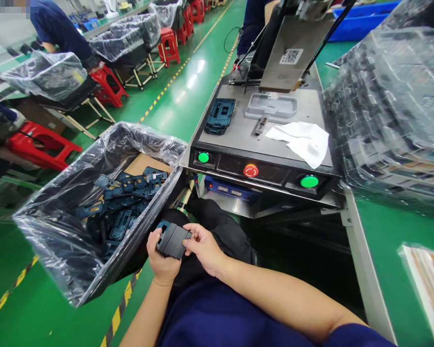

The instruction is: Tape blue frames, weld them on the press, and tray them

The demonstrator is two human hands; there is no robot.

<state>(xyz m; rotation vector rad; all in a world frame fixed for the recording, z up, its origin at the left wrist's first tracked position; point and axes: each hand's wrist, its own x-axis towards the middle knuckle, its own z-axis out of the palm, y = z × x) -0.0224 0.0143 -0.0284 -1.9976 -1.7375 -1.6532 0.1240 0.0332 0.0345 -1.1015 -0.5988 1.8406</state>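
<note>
A dark plastic case (174,241), black with a teal part at its upper left, is held over my lap. My left hand (162,258) is wrapped round its left side and underside. The fingers and thumb of my right hand (205,248) grip its right edge. Left of my hands, a bin lined with clear plastic (54,241) holds several dark teal plastic parts (121,224) and some cardboard. On the machine's metal plate lie a teal case part (220,115), a grey fixture (271,107), a small metal piece (261,126) and a white cloth (305,142).
The machine's front panel has two green buttons (309,181) and a red button (250,170). Its metal head (292,53) hangs over the plate. Stacked clear trays (401,115) stand at right. People, red stools (108,84) and lined bins (45,74) are at upper left.
</note>
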